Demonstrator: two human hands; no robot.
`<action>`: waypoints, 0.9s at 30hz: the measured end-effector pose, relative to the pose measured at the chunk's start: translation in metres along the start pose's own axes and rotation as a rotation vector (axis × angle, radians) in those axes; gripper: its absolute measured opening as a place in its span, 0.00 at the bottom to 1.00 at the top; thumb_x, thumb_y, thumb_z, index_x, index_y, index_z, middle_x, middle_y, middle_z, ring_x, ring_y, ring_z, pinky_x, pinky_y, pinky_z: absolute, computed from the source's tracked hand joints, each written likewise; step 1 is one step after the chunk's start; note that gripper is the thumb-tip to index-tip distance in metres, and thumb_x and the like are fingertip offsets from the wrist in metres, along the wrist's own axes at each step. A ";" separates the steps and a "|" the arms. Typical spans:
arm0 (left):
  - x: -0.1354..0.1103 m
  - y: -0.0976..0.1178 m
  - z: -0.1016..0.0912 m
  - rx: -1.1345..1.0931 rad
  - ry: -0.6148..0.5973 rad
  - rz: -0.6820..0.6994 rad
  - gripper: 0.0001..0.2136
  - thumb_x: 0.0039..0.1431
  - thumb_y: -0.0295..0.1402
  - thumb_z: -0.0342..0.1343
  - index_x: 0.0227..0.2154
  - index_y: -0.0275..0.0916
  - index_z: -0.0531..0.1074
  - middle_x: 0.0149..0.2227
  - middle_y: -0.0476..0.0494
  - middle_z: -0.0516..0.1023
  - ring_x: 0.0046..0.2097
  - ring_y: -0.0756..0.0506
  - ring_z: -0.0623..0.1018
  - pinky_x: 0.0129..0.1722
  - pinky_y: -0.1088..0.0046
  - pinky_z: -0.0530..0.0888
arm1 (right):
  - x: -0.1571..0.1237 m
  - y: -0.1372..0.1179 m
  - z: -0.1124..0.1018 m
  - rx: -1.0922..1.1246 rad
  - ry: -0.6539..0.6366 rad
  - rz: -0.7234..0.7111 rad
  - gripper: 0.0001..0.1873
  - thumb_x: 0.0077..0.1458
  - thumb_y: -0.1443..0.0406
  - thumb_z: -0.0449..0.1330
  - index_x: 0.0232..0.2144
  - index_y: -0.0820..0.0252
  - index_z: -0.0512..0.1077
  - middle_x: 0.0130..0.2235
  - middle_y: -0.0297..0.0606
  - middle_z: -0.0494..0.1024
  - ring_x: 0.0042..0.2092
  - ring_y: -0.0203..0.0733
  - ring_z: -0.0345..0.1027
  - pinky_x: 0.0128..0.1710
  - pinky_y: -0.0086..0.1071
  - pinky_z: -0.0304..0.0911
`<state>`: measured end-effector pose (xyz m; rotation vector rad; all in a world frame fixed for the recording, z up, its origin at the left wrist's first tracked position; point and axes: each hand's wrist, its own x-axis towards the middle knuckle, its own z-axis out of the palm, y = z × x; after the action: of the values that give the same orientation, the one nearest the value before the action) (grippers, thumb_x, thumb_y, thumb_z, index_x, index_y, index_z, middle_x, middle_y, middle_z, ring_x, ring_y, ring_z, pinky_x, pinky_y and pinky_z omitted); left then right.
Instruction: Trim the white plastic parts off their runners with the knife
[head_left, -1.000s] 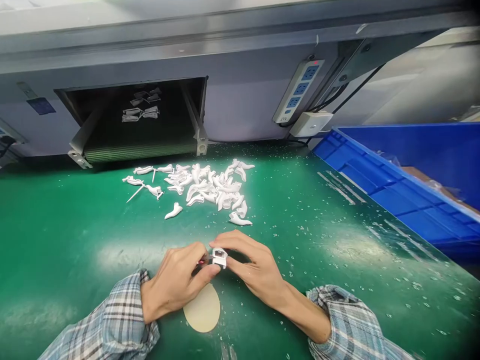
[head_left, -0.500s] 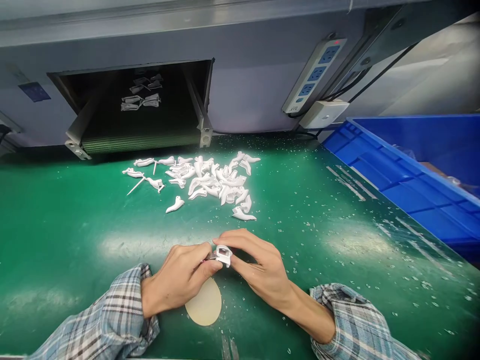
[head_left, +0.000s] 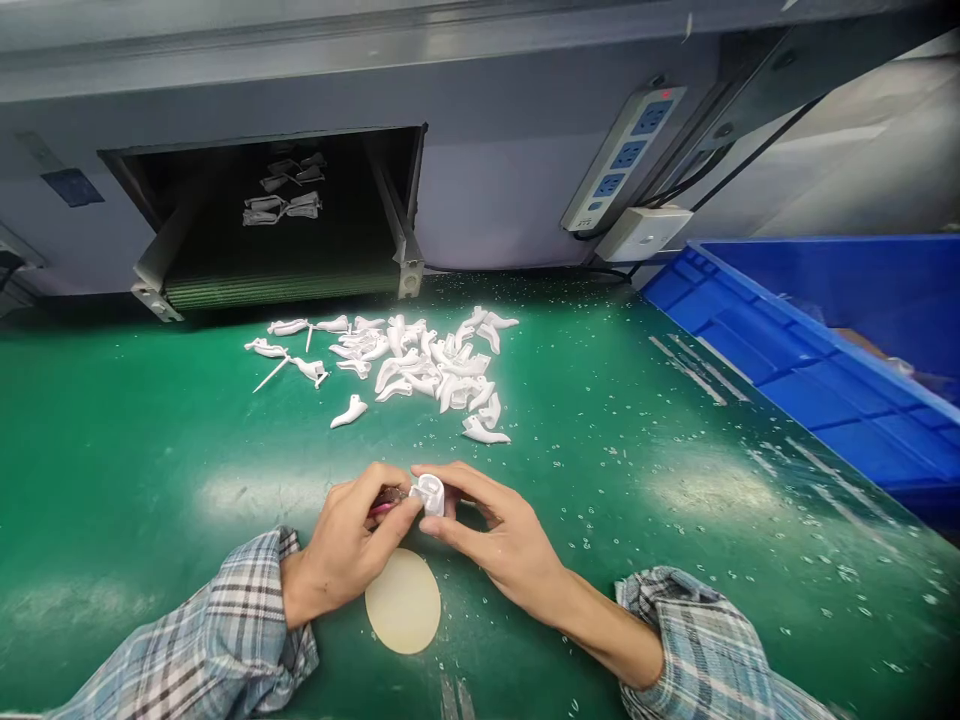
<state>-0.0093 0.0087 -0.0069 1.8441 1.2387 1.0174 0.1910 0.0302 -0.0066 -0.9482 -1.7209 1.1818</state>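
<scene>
- L hand [head_left: 349, 545]: fingers curled narrow around a small pink-red piece [head_left: 386, 505], mostly hidden, can't tell what it is; thumb up against the white part.
- R hand [head_left: 502, 530]: thumb + fingers in narrow pinch on white plastic part [head_left: 430, 494], held in the air between both hands, just above the mat.
- Handling (judgement): white plastic part looks light, stiff, smooth, so maybe a bit slippery; thin walls could be fragile. Best hold = the outer sides, as R hand does now. Pink-red piece too small + covered to judge.
- Tan oval pad [head_left: 403, 601]: flat on mat, right under the hands, not touching them.
- Plaid sleeves [head_left: 225, 610] on both forearms, cuffs pushed up.
- Green work mat [head_left: 150, 470]: scattered w/ tiny clear specks [head_left: 600, 420].
- Pile of white molded parts [head_left: 442, 365]: loose, jumbled, well ahead of hands; one lone piece [head_left: 349, 411] just off the front.
- Blue plastic bin [head_left: 787, 340]: far R, beside mat.
- Dark belt [head_left: 262, 250] in opening at back, w/ a few white pieces [head_left: 281, 200] on it.
- Power strip [head_left: 622, 160]: on back panel, red light on, next to white junction box [head_left: 643, 234].
- Blue label [head_left: 73, 188] on panel: too small to read. No brand legible anywhere.
</scene>
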 end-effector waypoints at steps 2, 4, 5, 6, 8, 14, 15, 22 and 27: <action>0.000 0.000 0.000 0.005 0.012 -0.011 0.06 0.71 0.37 0.50 0.39 0.42 0.68 0.29 0.52 0.72 0.27 0.51 0.68 0.27 0.76 0.65 | 0.000 0.000 0.002 0.116 -0.023 0.090 0.20 0.59 0.52 0.66 0.50 0.50 0.78 0.40 0.37 0.79 0.37 0.41 0.73 0.39 0.33 0.73; 0.001 0.001 -0.002 0.057 0.001 0.005 0.05 0.71 0.36 0.50 0.41 0.42 0.68 0.28 0.52 0.71 0.26 0.51 0.69 0.26 0.76 0.65 | 0.001 -0.002 0.002 0.236 -0.049 0.174 0.20 0.59 0.50 0.65 0.49 0.51 0.78 0.43 0.39 0.80 0.42 0.43 0.75 0.43 0.35 0.74; 0.002 0.003 -0.004 0.112 -0.005 0.034 0.05 0.71 0.36 0.50 0.43 0.42 0.68 0.29 0.52 0.73 0.27 0.51 0.70 0.27 0.76 0.66 | 0.002 -0.003 0.002 0.282 -0.057 0.213 0.20 0.59 0.50 0.65 0.48 0.52 0.78 0.44 0.40 0.81 0.43 0.44 0.75 0.44 0.35 0.74; 0.003 0.004 -0.006 0.192 -0.010 0.078 0.06 0.71 0.36 0.50 0.44 0.42 0.67 0.31 0.51 0.74 0.28 0.51 0.71 0.28 0.76 0.66 | 0.003 -0.004 0.001 0.314 -0.057 0.251 0.19 0.58 0.50 0.65 0.47 0.53 0.77 0.43 0.40 0.81 0.43 0.44 0.76 0.44 0.35 0.73; 0.006 0.006 -0.010 0.408 -0.016 0.184 0.07 0.71 0.37 0.48 0.45 0.40 0.67 0.33 0.49 0.76 0.30 0.49 0.74 0.29 0.74 0.67 | 0.005 -0.006 -0.001 0.344 -0.049 0.322 0.19 0.57 0.51 0.67 0.45 0.54 0.77 0.40 0.39 0.81 0.40 0.42 0.75 0.40 0.33 0.73; 0.013 0.007 -0.020 0.872 0.009 0.339 0.21 0.74 0.46 0.41 0.30 0.39 0.67 0.25 0.49 0.72 0.24 0.48 0.72 0.21 0.69 0.54 | 0.010 -0.007 -0.005 0.391 -0.081 0.437 0.19 0.53 0.52 0.69 0.40 0.59 0.76 0.29 0.32 0.76 0.27 0.34 0.66 0.28 0.28 0.64; 0.014 0.007 -0.021 0.904 0.010 0.354 0.22 0.74 0.46 0.40 0.29 0.39 0.66 0.24 0.49 0.72 0.24 0.49 0.71 0.21 0.69 0.53 | 0.010 -0.007 -0.005 0.393 -0.083 0.449 0.20 0.53 0.52 0.69 0.40 0.60 0.75 0.27 0.32 0.75 0.26 0.33 0.65 0.27 0.28 0.62; 0.015 0.006 -0.018 1.002 -0.020 0.379 0.23 0.76 0.45 0.35 0.29 0.39 0.66 0.24 0.48 0.71 0.23 0.48 0.69 0.21 0.68 0.49 | 0.010 -0.009 -0.006 0.355 -0.081 0.480 0.20 0.52 0.52 0.70 0.40 0.60 0.75 0.25 0.30 0.74 0.24 0.32 0.62 0.26 0.28 0.57; 0.015 0.005 -0.017 1.032 -0.031 0.378 0.23 0.76 0.45 0.35 0.29 0.39 0.65 0.25 0.49 0.71 0.24 0.47 0.70 0.20 0.68 0.48 | 0.009 -0.012 -0.006 0.324 -0.057 0.477 0.20 0.52 0.52 0.70 0.39 0.60 0.76 0.28 0.33 0.75 0.27 0.34 0.64 0.27 0.29 0.59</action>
<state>-0.0190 0.0228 0.0090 2.9418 1.5859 0.5141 0.1914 0.0374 0.0084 -1.1612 -1.3204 1.7481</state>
